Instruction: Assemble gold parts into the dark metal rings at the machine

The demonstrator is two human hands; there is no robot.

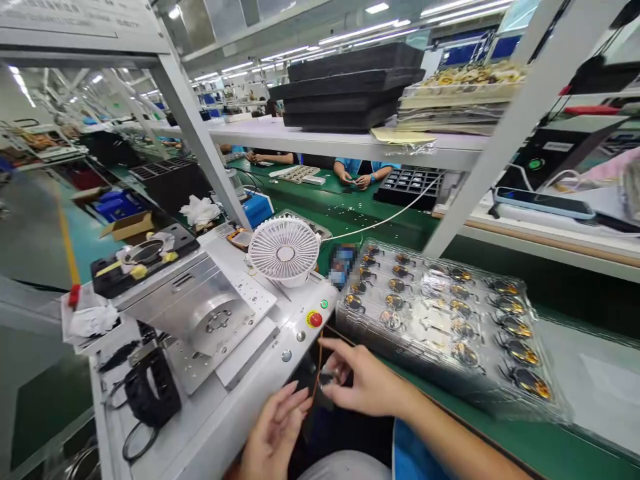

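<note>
My right hand (367, 380) is closed on a small round part (327, 379), dark with a silvery edge, held between thumb and fingers. A thin orange strip (318, 367) runs up and down close to the part; whether it is joined to it I cannot tell. Just left and lower, my left hand (275, 433) lies palm up with its fingers loosely stretched, and nothing shows in it. Both hands are in front of the white machine's control edge, above my lap. To the right stands a stack of clear plastic trays (430, 320) holding several round dark parts with orange flex pieces.
On the machine are a red emergency button (315, 319), a white fan (285, 250), a metal fixture (215, 327) and a black ring-shaped piece (153, 387). A shelf (340, 140) crosses ahead, bearing black trays (350, 87). Beyond it, a co-worker's hands (357, 179) work at the green bench.
</note>
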